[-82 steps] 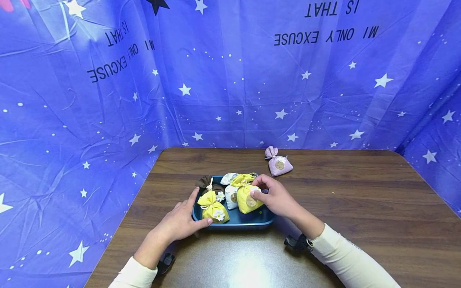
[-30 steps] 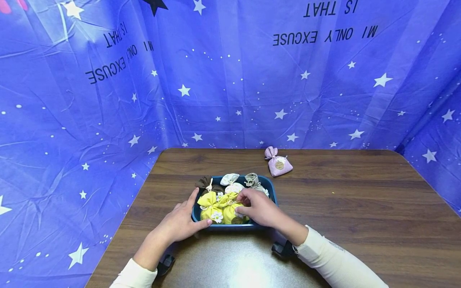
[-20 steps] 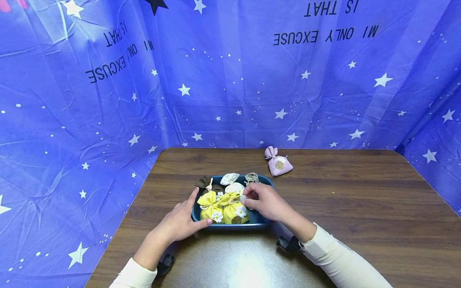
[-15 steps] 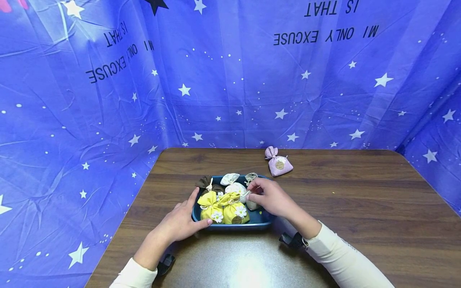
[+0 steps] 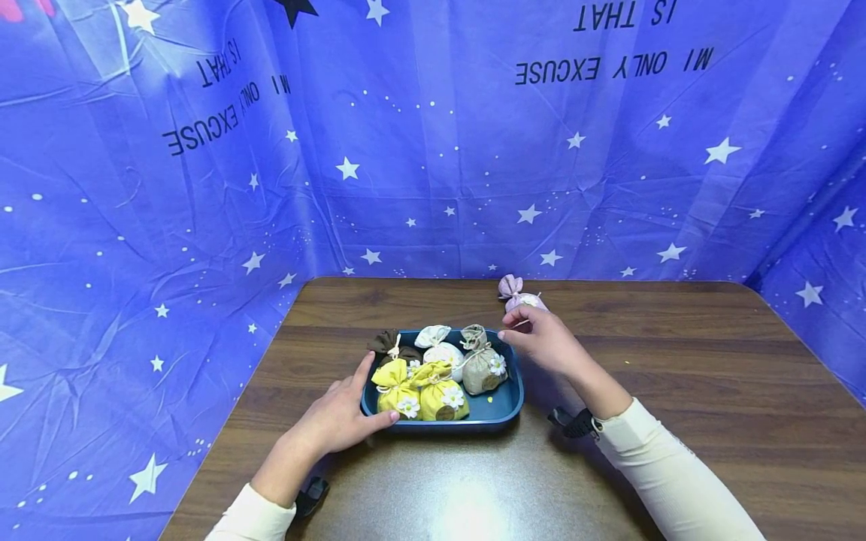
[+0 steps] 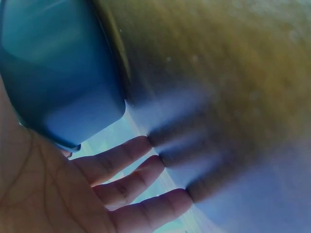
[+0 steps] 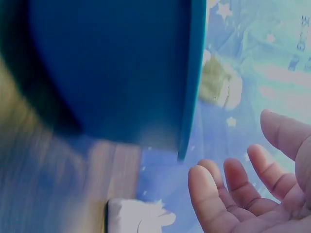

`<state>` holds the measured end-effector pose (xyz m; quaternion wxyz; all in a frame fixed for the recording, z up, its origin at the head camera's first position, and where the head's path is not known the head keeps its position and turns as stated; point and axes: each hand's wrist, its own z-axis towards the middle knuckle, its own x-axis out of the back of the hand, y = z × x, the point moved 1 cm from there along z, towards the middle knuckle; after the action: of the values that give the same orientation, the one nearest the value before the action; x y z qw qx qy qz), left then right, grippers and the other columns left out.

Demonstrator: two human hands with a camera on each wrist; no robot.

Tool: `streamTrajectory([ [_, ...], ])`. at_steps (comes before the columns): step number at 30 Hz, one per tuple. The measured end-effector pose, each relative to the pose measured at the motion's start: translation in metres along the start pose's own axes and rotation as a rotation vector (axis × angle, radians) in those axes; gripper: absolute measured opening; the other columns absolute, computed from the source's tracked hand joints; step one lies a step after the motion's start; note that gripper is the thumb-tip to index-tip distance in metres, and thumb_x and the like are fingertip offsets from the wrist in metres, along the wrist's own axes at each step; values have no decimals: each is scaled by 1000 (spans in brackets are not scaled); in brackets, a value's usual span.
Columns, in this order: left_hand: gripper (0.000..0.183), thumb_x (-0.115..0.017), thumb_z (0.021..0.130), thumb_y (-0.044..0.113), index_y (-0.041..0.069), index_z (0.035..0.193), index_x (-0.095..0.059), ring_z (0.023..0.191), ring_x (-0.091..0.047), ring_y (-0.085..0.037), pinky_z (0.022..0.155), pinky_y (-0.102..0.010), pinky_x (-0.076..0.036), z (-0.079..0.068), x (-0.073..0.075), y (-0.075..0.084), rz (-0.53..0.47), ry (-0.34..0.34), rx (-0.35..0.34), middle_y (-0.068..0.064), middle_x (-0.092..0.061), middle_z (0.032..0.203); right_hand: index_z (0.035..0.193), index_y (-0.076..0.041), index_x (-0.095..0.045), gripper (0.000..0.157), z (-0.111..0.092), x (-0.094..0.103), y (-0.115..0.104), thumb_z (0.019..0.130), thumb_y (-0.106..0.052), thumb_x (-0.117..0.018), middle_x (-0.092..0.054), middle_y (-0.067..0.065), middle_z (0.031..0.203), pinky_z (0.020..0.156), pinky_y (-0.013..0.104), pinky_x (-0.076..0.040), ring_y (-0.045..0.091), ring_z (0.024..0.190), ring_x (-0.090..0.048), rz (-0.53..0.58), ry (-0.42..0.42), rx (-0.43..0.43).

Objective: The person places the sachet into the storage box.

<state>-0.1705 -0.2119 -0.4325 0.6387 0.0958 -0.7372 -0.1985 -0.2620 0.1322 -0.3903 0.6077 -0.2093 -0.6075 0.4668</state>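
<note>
A dark blue tray (image 5: 501, 409) holds several small drawstring sachets. Two yellow sachets (image 5: 443, 402) sit at its front left, each with a white flower. Behind them are a dark brown sachet (image 5: 384, 343) and a white sachet (image 5: 440, 352); a grey-beige sachet (image 5: 482, 373) stands at the right. My left hand (image 5: 341, 413) rests at the tray's left end, thumb on the front rim, fingers fairly straight; its fingertips touch the table in the left wrist view. My right hand (image 5: 541, 342), holding nothing, hovers past the tray's back right corner, partly hiding a pink sachet (image 5: 526, 302).
The wooden table (image 5: 676, 376) ends at the back against a blue star-printed curtain (image 5: 433, 165), which also hangs at both sides. A tiny yellow scrap (image 5: 490, 400) lies in the tray's front right. Black wrist cameras show under both wrists.
My right hand set a yellow sachet down beside the other yellow one, let go, handled a string near the grey-beige sachet, then moved right and back toward the pink sachet. The left hand stayed put.
</note>
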Motion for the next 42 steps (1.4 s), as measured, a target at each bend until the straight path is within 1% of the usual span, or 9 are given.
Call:
streamTrajectory([
  [3,111,-62,79,75,21,161,-10,133,-42,-45,102,-60,-39,0,0,0,2,2,1,-25,-47,145,104,4,-65,20,7,8,11,90,-10,-71,-69,11,96,71,31,-52,26,88,-65,-15,8,-27],
  [9,112,-62,79,76,21,161,-11,134,-41,-46,102,-60,-38,1,-1,-1,2,7,-1,-26,-47,144,108,9,-60,21,25,21,34,94,-5,-65,-65,20,103,76,47,-57,16,85,-62,74,-5,-93],
  [12,112,-62,78,77,22,161,-10,134,-41,-46,102,-60,-38,0,-1,-1,3,2,5,-27,-47,145,109,9,-59,22,35,28,43,95,-6,-65,-63,21,106,77,45,-57,14,86,-60,93,8,-123],
  [17,112,-62,79,76,21,161,-9,134,-41,-46,102,-60,-39,0,0,-1,0,-6,6,-27,-47,145,112,12,-58,26,49,34,60,94,-5,-66,-62,19,103,74,37,-56,13,83,-58,99,31,-149],
  [22,112,-63,79,76,21,161,-10,133,-42,-44,102,-59,-39,0,-1,-1,-4,-8,11,-26,-47,144,109,12,-59,23,61,38,74,92,-2,-66,-64,18,99,67,25,-50,12,81,-57,68,66,-119],
  [25,112,-63,78,76,21,161,-11,133,-42,-44,102,-59,-39,0,0,0,-7,-7,12,-26,-47,144,107,11,-59,23,65,41,78,92,-4,-67,-64,19,98,66,22,-46,14,81,-56,37,89,-104],
  [31,112,-63,79,76,21,161,-11,134,-42,-45,102,-59,-38,0,0,-1,-8,-4,7,-26,-47,145,109,10,-59,25,71,43,87,93,-8,-67,-62,20,103,70,23,-44,20,88,-55,20,102,-141],
  [38,111,-63,79,75,21,161,-12,132,-43,-46,101,-59,-39,1,-1,-2,-8,4,3,-26,-50,141,110,10,-57,27,78,40,103,93,-9,-67,-61,18,103,70,21,-45,14,85,-56,39,94,-168],
  [42,112,-64,78,75,20,161,-13,131,-43,-47,101,-59,-40,1,-1,-2,-12,7,-2,-27,-50,140,112,10,-58,29,80,36,107,93,-10,-67,-61,18,104,68,22,-45,15,84,-54,41,91,-196],
])
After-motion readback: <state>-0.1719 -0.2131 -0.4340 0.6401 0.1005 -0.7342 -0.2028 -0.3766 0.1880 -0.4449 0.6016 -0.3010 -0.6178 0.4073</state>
